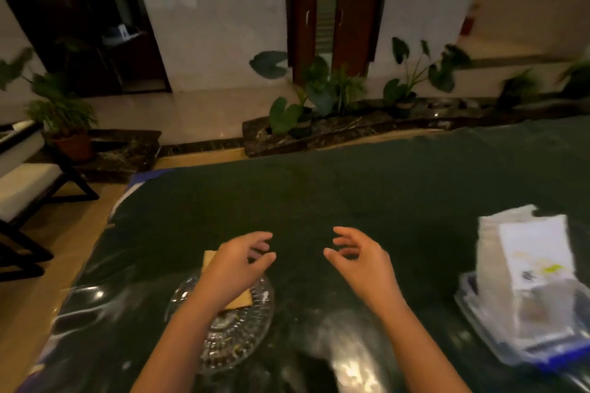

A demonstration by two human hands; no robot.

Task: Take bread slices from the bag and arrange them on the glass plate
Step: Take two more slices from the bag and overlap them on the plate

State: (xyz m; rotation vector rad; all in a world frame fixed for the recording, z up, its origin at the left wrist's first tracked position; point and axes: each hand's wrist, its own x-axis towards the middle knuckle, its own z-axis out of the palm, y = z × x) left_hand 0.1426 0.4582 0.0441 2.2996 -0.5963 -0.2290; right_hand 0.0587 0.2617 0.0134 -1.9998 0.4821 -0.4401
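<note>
Both hands, left (pixel 238 268) and right (pixel 357 260), were held empty, fingers loosely spread; bread (pixel 240 300) overhanging the plate (pixel 255 322) rim could be knocked off.

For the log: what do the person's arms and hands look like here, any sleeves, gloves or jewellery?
Both forearms are bare as far as the frame shows, with no sleeve edge in view. The left hand and right hand wear no gloves. No rings, watch or bracelet can be made out, though the picture is somewhat blurred.
</note>
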